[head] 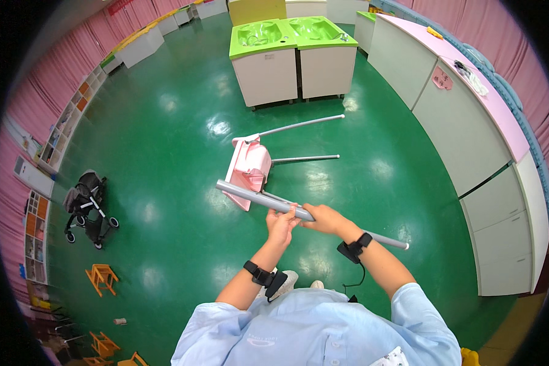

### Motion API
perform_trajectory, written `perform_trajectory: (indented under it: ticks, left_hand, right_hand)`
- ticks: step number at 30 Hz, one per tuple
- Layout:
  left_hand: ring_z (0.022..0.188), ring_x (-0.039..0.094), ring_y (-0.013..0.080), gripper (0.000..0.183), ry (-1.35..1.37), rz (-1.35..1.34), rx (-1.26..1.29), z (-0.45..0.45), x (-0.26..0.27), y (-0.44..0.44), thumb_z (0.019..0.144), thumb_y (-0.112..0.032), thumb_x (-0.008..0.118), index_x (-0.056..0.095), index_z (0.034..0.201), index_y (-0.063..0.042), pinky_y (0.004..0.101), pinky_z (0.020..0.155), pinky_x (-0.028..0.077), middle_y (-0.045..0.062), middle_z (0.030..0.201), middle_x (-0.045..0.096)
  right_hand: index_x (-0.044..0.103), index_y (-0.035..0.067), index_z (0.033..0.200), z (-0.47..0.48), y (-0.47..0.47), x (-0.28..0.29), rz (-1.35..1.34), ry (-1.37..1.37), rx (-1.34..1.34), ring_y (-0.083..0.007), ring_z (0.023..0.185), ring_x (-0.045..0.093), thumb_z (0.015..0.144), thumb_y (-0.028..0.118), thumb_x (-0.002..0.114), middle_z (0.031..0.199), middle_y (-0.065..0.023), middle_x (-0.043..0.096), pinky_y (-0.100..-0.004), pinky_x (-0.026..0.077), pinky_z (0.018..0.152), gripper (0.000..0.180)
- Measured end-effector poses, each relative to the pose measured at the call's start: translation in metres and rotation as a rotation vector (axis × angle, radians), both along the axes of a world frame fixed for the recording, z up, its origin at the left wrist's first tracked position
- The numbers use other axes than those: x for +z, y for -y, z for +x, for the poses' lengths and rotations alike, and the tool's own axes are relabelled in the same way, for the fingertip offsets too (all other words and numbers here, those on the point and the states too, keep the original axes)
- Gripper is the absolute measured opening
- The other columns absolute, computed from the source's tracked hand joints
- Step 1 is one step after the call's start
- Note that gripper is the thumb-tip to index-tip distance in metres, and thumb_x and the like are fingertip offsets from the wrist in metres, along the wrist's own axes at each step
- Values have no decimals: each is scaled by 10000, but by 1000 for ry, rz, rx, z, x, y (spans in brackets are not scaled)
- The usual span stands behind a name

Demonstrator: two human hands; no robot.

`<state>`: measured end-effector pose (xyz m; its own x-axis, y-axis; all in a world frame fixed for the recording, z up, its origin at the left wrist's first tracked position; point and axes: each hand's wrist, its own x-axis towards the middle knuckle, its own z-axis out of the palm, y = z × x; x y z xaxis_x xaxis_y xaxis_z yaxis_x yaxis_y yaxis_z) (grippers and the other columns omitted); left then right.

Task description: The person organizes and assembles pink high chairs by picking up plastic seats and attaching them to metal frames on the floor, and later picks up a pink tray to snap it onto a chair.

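Observation:
Both my hands are on a loose grey tube, held in front of me above the floor. My left hand grips it from below near its right end, thumb on top. At that end are the fingers of my right hand, closed around the tip. Beyond the tube lies a pink plastic high chair, tipped on its side. Two slim grey legs point right from its far part. Another grey leg passes behind my hands and ends in a white cap; my hands hide its middle.
Two white cabinets with green basin tops stand ahead. A long pink-topped counter runs along the right. To the left are a folding stroller, a small wooden chair and low shelves. The floor is glossy green.

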<state>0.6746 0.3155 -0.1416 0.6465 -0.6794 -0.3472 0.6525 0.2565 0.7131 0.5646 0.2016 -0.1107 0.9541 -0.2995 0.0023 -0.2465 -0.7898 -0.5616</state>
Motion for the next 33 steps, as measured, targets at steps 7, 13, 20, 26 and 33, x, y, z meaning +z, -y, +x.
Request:
perform_trajectory:
  ticks: [7, 13, 20, 26, 33]
  left_hand:
    - [937, 607, 273, 522, -13, 163, -454, 120, -33, 29, 762, 33, 639, 404, 1228, 38, 418, 774, 529, 174, 1086, 562]
    - [779, 633, 213, 390, 1182, 697, -395, 289, -83, -14, 722, -116, 677, 576, 1094, -59, 326, 707, 510, 127, 979, 640]
    - [927, 577, 321, 278, 1196, 1053, -500, 405, -156, -42, 724, -84, 634, 591, 994, -30, 394, 808, 463, 163, 956, 606]
    - [1022, 516, 347, 330, 1301, 1130, -794, 446, -222, 11, 750, -99, 623, 563, 1071, -55, 416, 873, 432, 180, 1064, 554]
    - [1097, 430, 405, 492, 1514, 1281, -1003, 502, -321, 75, 732, -109, 662, 496, 1194, -82, 456, 927, 383, 231, 1226, 414]
  right_hand:
    - [635, 62, 869, 55, 23, -70, 132, -90, -281, -356, 752, 619, 776, 307, 643, 828, -189, 637, -434, 486, 683, 262]
    - [581, 40, 1020, 71, 60, -97, 148, -421, -423, -386, 836, 602, 816, 427, 583, 912, -229, 622, -447, 478, 727, 437]
    - [516, 48, 1150, 124, 105, -189, 912, -679, -504, -224, 728, 602, 875, 426, 529, 874, -168, 599, -347, 479, 626, 468]
    - [585, 82, 1043, 183, 125, -307, 802, -588, -529, -244, 698, 615, 840, 453, 568, 742, -123, 629, -372, 483, 648, 424]
    - [669, 174, 1013, 246, 138, -397, 444, -530, -662, -325, 762, 620, 708, 414, 698, 811, -147, 650, -414, 488, 691, 389]
